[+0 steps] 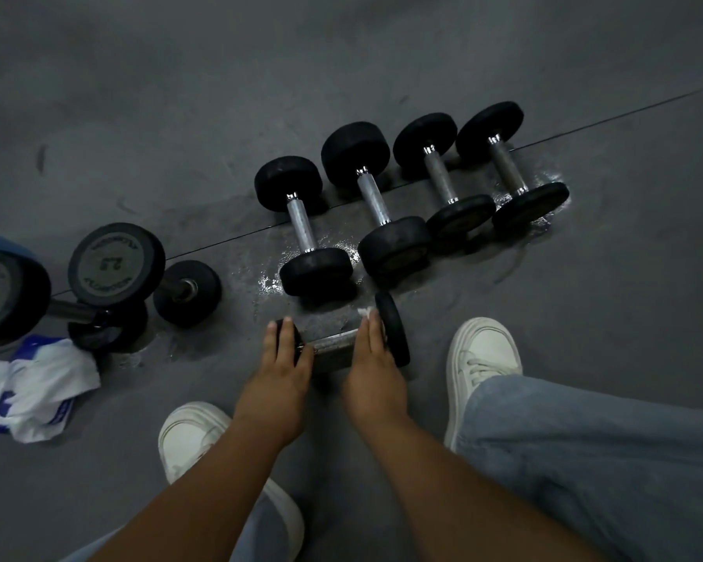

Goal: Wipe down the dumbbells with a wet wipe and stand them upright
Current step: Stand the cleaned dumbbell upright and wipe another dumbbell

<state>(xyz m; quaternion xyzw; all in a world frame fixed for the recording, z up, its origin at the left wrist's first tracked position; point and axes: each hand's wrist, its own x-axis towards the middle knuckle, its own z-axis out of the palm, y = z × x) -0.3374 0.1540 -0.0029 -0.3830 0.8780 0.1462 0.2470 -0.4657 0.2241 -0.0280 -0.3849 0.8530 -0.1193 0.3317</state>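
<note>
**Steadying and wiping the nearest dumbbell on the floor**

Your left hand [283, 350] lies over the left head of the near dumbbell [339, 341], fingers draped across the black disc; this grip pins the weight, most likely so it cannot roll while it is rubbed. Your right hand [372, 350] presses a small white wet wipe [365, 312] against the inner face of the right head, the wipe showing just past the fingertips. Both grips are narrow and loaded: the left closed on the dumbbell, the right closed on the wipe.

The near dumbbell lies on the floor [179, 95] on its side, just in front of the row of four dumbbells [412, 192]. Its long axis runs left to right across your view, the right head slightly farther from you, and the bare metal handle is exposed between your hands.

The four in the row also lie flat, their handles running away from you and leaning left. Wet patches on the floor around them suggest wiping there. Well to the left of the near dumbbell, larger dumbbells [114, 273] appear to stand on end, beside a crumpled white and blue wipe packet [37, 389].

Judged from this, standing the near dumbbell upright is not yet done.
</note>
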